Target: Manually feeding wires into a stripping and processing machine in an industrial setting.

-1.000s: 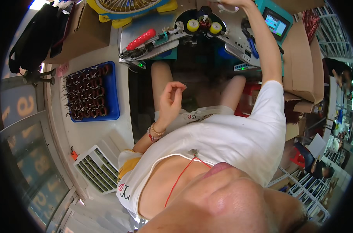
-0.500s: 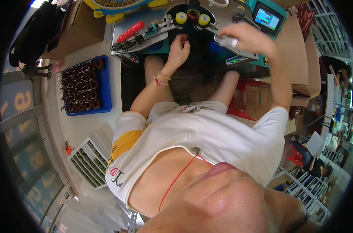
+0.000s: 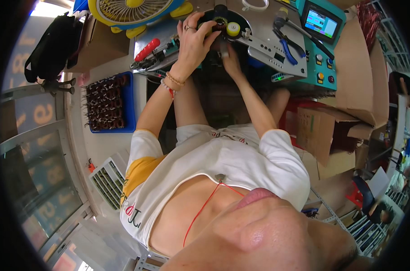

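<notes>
My left hand (image 3: 194,43) reaches to the winding machine at the top middle. Its thumb and forefinger close on the left edge of a small ring coil (image 3: 221,25) wound with copper wire, beside the left yellow roller. The right yellow roller (image 3: 233,29) stands against the coil's other side. Just below the rollers is my right hand (image 3: 231,62), over the dark gap in front of the machine; its fingertips are blurred and shadowed, and I cannot make out whether they hold anything. A pale covering shows on one finger.
On the metal plate to the right lie blue-handled pliers (image 3: 286,49), near a control box with a screen (image 3: 321,22). A red-handled clamp (image 3: 147,50) sits left. A blue tray (image 3: 131,101) holds several wound coils. Beyond are a yellow-blue fan (image 3: 137,10) and cardboard boxes (image 3: 317,131).
My left hand has moved up to the coil between the rollers. My right hand has come left from the right plate to below the rollers. The pliers now show on that plate.
</notes>
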Available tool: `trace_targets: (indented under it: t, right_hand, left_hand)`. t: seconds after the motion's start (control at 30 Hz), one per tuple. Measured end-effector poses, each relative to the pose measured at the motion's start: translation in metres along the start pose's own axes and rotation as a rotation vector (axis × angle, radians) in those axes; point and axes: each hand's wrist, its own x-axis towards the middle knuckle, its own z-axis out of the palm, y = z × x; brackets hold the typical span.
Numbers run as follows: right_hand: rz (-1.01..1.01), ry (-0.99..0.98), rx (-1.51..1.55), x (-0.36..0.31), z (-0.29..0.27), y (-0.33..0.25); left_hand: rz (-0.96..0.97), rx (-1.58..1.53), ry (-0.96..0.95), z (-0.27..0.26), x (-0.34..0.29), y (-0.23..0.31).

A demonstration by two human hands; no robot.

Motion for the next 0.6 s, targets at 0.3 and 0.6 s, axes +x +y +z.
trace_targets:
  t: [0.3,0.6]
  right_hand:
    - [-0.438,0.124,-0.151,0.034,0.028,0.028]
    - [-0.328,-0.008,0.051,0.090,0.050,0.061]
  left_hand:
    - [0.026,-0.051,0.123,0.022,-0.013,-0.011]
    - [0.011,-0.096,0.091,0.027,-0.009,0.000]
